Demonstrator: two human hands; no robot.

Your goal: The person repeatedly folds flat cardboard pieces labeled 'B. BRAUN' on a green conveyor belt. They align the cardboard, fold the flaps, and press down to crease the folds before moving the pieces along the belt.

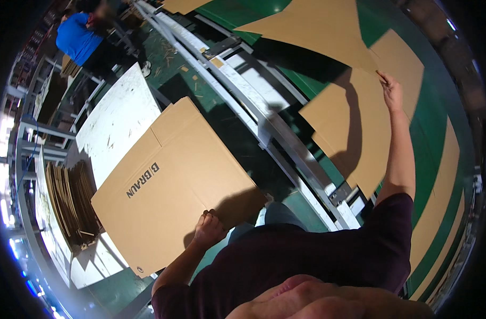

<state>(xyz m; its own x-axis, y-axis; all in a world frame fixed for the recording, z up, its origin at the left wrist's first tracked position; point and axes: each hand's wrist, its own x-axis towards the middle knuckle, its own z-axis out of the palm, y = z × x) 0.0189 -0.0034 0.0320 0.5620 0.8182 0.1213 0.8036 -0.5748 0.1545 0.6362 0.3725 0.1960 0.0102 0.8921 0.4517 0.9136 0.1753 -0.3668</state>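
Observation:
A flat brown cardboard sheet with dark printing lies at left, partly over a white table. My left hand is closed at its near edge, fingers curled over the board, and its shadow falls there. Out to the right, my right hand pinches the corner of another cardboard sheet, which is plain, raised and bent. Below that sheet, more flat cardboard rests on a green surface, crossed by a curved shadow.
Folded cardboard stands stacked on the white table at far left. A metal rail frame runs between the two work areas. Further cardboard sheets lie along the green belt at right. A person in blue bends over in the background.

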